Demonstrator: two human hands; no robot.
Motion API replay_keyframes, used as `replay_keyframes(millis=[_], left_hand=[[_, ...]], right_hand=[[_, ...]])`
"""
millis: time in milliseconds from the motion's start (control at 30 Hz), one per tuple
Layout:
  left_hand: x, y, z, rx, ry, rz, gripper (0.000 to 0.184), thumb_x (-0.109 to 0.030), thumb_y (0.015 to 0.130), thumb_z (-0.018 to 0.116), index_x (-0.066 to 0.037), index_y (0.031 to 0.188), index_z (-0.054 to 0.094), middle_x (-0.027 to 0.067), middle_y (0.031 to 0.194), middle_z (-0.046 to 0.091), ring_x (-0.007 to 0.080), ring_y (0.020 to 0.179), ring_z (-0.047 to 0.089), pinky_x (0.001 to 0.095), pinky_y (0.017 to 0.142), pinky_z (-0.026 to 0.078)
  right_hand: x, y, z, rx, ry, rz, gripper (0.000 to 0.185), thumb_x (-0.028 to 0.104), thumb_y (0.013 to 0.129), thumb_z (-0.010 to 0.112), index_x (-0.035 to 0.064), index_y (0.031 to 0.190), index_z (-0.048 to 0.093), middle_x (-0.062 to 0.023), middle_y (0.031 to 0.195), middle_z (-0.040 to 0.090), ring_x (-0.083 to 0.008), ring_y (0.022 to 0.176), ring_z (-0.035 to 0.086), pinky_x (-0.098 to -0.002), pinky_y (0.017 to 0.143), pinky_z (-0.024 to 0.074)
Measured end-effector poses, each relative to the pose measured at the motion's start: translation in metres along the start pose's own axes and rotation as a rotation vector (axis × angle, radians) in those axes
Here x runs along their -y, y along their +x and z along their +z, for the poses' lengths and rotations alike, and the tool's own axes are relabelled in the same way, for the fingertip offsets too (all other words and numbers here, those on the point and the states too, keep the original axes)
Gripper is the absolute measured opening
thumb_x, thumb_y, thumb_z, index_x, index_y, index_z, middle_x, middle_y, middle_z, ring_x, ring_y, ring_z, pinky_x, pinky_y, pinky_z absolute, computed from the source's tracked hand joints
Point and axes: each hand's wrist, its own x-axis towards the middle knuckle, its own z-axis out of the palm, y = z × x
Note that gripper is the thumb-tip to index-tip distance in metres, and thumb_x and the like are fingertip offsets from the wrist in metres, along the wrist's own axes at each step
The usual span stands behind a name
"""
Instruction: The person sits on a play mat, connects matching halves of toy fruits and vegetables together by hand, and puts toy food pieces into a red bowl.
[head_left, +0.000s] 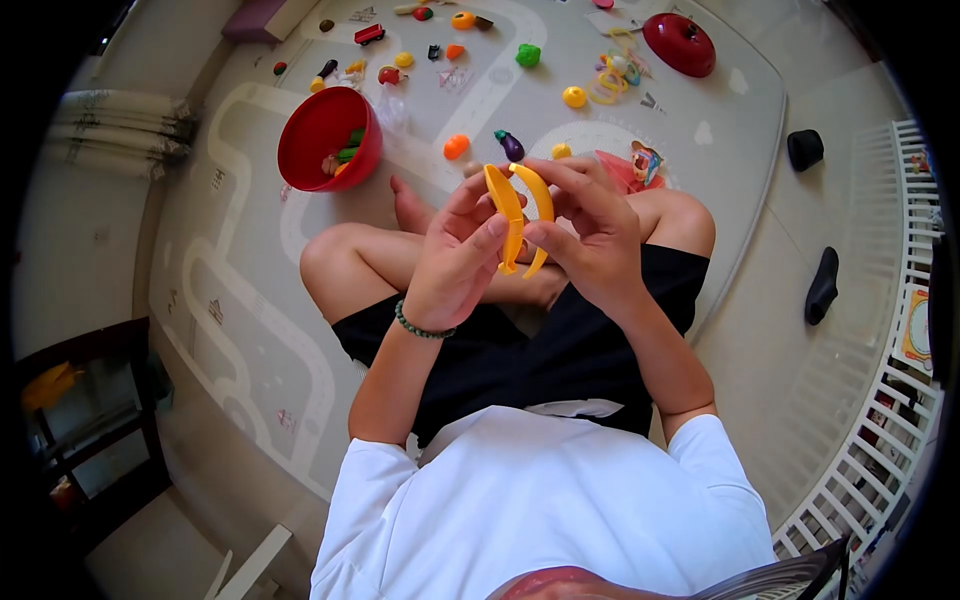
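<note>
In front of my crossed legs I hold up two yellow halves of a toy banana. My left hand [465, 245] is closed on one toy banana half [506, 220], its hollow inner side showing. The other toy banana half [537, 205], more curved, is pinched by my right hand [592, 225]. The two halves are side by side, with a narrow gap between them for most of their length. A beaded bracelet [422, 325] circles my left wrist. Just beyond my hands a toy eggplant [510, 146] and an orange toy [456, 147] lie on the mat.
A red bowl [330, 140] with several toy vegetables stands at left on the play mat [270, 350]. Small toys lie scattered farther off, including a green one [528, 55], near a red lid [679, 45]. Black shoes [822, 286] and a white railing [860, 450] are at right.
</note>
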Motion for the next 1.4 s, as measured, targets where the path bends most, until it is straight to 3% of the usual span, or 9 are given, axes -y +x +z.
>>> replay_keyframes(millis=[233, 467, 633, 867, 967, 1100, 1267, 1333, 1400], left_hand=[[0.0, 0.0, 0.012, -0.1, 0.053, 0.009, 0.051, -0.014, 0.094, 0.061, -0.002, 0.139, 0.039, 0.0103, 0.127, 0.053, 0.0157, 0.116, 0.055, 0.0292, 0.096, 0.046], [0.004, -0.002, 0.004, -0.068, 0.064, -0.049, 0.05, -0.018, 0.095, 0.061, -0.003, 0.138, 0.04, 0.0063, 0.123, 0.057, 0.0135, 0.113, 0.056, 0.0256, 0.093, 0.047], [0.006, 0.002, 0.016, -0.114, 0.047, -0.031, 0.049, -0.017, 0.096, 0.06, -0.003, 0.139, 0.043, 0.0036, 0.116, 0.059, 0.0058, 0.096, 0.058, 0.0195, 0.079, 0.049], [0.004, 0.0, 0.007, -0.09, 0.239, -0.08, 0.052, -0.016, 0.093, 0.063, -0.004, 0.14, 0.043, 0.0046, 0.116, 0.06, 0.0072, 0.095, 0.059, 0.0196, 0.076, 0.05], [0.003, 0.001, 0.006, -0.124, 0.236, -0.083, 0.054, -0.012, 0.089, 0.069, 0.0, 0.137, 0.046, 0.009, 0.12, 0.059, 0.0108, 0.1, 0.06, 0.0242, 0.082, 0.051], [0.006, 0.002, 0.005, -0.128, 0.357, -0.01, 0.052, -0.008, 0.089, 0.068, 0.002, 0.134, 0.047, 0.009, 0.116, 0.059, 0.0102, 0.094, 0.061, 0.0224, 0.079, 0.051], [0.009, 0.001, 0.001, -0.083, 0.452, 0.013, 0.049, -0.007, 0.089, 0.067, 0.004, 0.133, 0.047, 0.0096, 0.113, 0.059, 0.0098, 0.091, 0.061, 0.0223, 0.077, 0.053], [0.005, 0.0, -0.002, -0.105, 0.445, -0.045, 0.047, -0.007, 0.091, 0.064, 0.003, 0.134, 0.046, 0.009, 0.115, 0.06, 0.0126, 0.102, 0.06, 0.0233, 0.08, 0.052], [0.006, 0.001, -0.012, -0.117, 0.475, -0.009, 0.047, -0.011, 0.092, 0.063, 0.001, 0.134, 0.046, 0.0084, 0.116, 0.059, 0.0113, 0.097, 0.06, 0.0229, 0.075, 0.053]], right_hand=[[-0.004, 0.0, 0.007, -0.033, 0.047, 0.06, 0.049, 0.018, 0.081, 0.077, -0.0019, 0.122, 0.06, -0.0053, 0.1, 0.053, -0.0076, 0.08, 0.056, -0.0183, 0.069, 0.0475], [-0.009, -0.002, 0.006, -0.013, 0.033, 0.068, 0.043, 0.016, 0.083, 0.076, -0.0022, 0.119, 0.062, -0.0046, 0.1, 0.054, -0.0065, 0.078, 0.057, -0.0178, 0.068, 0.0474], [-0.014, -0.005, 0.01, -0.09, 0.079, 0.056, 0.037, 0.014, 0.084, 0.074, -0.0018, 0.116, 0.063, -0.0037, 0.099, 0.055, -0.0054, 0.074, 0.057, -0.0168, 0.064, 0.0462], [-0.021, -0.002, 0.008, -0.101, 0.143, 0.097, 0.031, 0.01, 0.086, 0.072, -0.0013, 0.114, 0.064, -0.0036, 0.099, 0.056, -0.0038, 0.073, 0.056, -0.0153, 0.063, 0.0449], [-0.025, -0.003, 0.007, -0.082, 0.114, 0.086, 0.029, 0.009, 0.086, 0.071, -0.0007, 0.113, 0.063, -0.0035, 0.099, 0.056, -0.0035, 0.073, 0.056, -0.0155, 0.063, 0.045], [-0.028, -0.006, 0.003, -0.044, 0.102, 0.125, 0.029, 0.009, 0.087, 0.07, -0.001, 0.113, 0.063, -0.0033, 0.099, 0.057, -0.0037, 0.073, 0.056, -0.0161, 0.064, 0.046], [-0.021, -0.008, -0.006, 0.032, 0.331, 0.367, 0.03, 0.008, 0.089, 0.068, -0.0042, 0.115, 0.059, -0.0032, 0.102, 0.057, -0.0042, 0.075, 0.057, -0.0156, 0.066, 0.0462], [-0.027, -0.008, -0.017, 0.067, 0.293, 0.245, 0.029, 0.005, 0.088, 0.068, -0.0048, 0.113, 0.059, -0.0044, 0.104, 0.056, -0.0055, 0.077, 0.058, -0.0175, 0.068, 0.0478], [-0.022, -0.012, -0.025, 0.034, 0.171, 0.166, 0.027, 0.002, 0.086, 0.068, -0.003, 0.112, 0.06, -0.0059, 0.105, 0.055, -0.0062, 0.08, 0.059, -0.0203, 0.069, 0.049]])
